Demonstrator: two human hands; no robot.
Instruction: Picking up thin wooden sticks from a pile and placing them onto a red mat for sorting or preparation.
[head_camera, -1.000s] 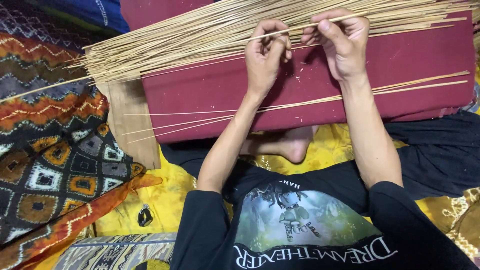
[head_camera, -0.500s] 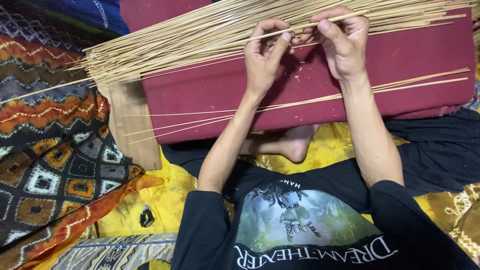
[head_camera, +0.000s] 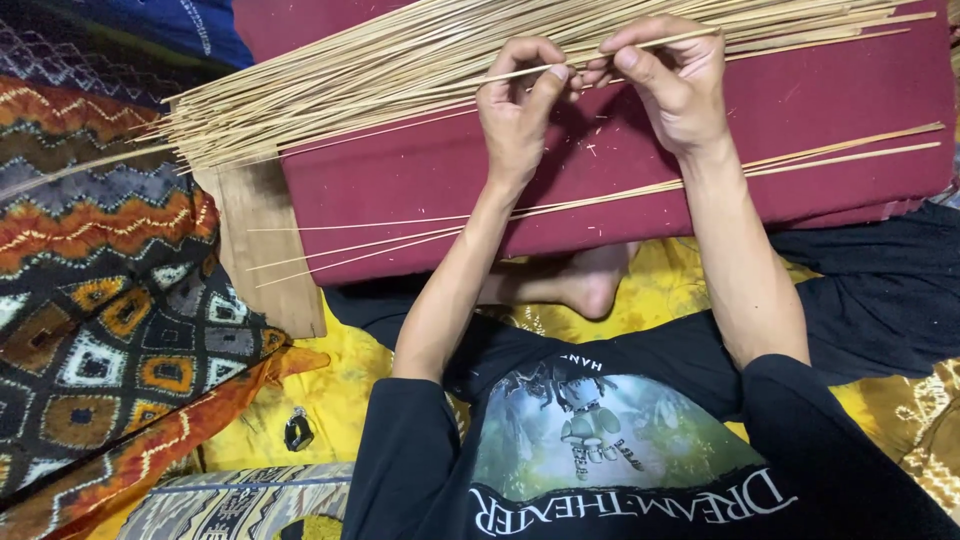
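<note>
The person sits with both arms stretched out over a dark red cloth (head_camera: 780, 110) that covers the surface. The left hand (head_camera: 518, 110) pinches one thin stick (head_camera: 640, 45) with its thumb and fingers closed tight on it. The right hand (head_camera: 672, 85) is closed on the same stick, just beside the left hand, and the two hands almost touch.

The thin stick lies on top of a big pile of pale sticks (head_camera: 350, 85). The pile runs from the far right across to the left, where its ends fan out past the cloth. A few more loose sticks (head_camera: 600, 195) lie nearer, under the person's arms, well apart from the big pile.

A wooden board (head_camera: 265, 250) pokes out from under the red cloth on the left. Left of that lies a patterned cloth (head_camera: 90, 300) in orange, brown and blue. A bare foot (head_camera: 585, 285) peeks out between the arms, resting on a yellow cloth (head_camera: 340, 390). A small dark thing (head_camera: 297, 430) lies on the yellow cloth, near the person's left side.
</note>
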